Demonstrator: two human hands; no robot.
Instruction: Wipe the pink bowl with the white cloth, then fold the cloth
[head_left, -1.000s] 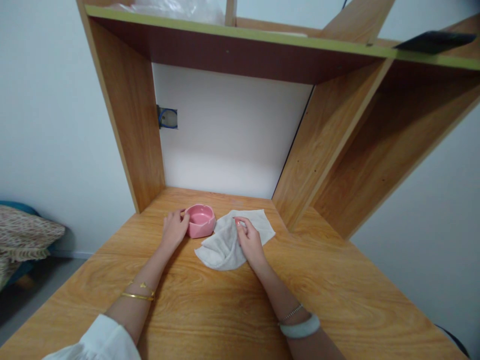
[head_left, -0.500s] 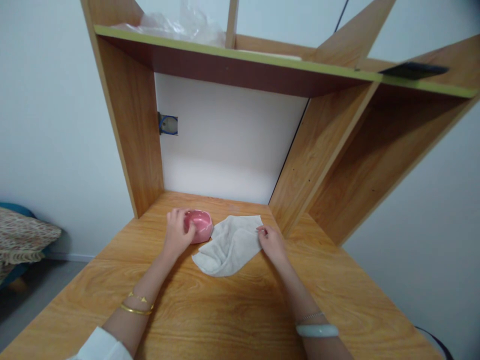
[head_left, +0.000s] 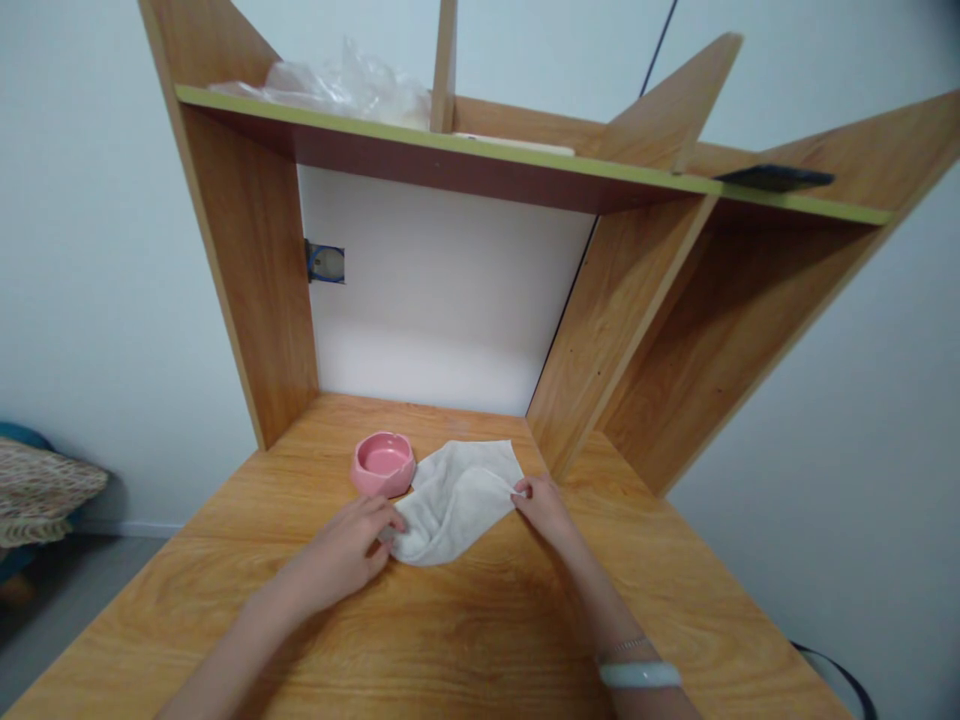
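A whitish cloth (head_left: 461, 505) lies rumpled on the wooden desk, its left part folded over. My right hand (head_left: 541, 508) pinches the right edge of this cloth between thumb and fingers. At the opposite edge is my left hand (head_left: 356, 550), thumb and fingers curved but apart around the cloth's left corner, seemingly touching it. Just behind my left hand stands a pink faceted bowl (head_left: 383, 465), upright, with nothing visible inside. The bowl sits close against the cloth's upper left side.
The wooden desk (head_left: 450, 650) runs under a shelf (head_left: 517, 165). On that shelf are a clear plastic bag (head_left: 352, 90) and a dark flat object (head_left: 776, 178). An upright panel (head_left: 615, 320) rises right of the cloth. A wall socket box (head_left: 326, 263) shows at the back left.
My left hand has let go of the pink bowl and come down toward me to the cloth's left corner. My right hand stays at the cloth's right edge. The camera view has shifted slightly.
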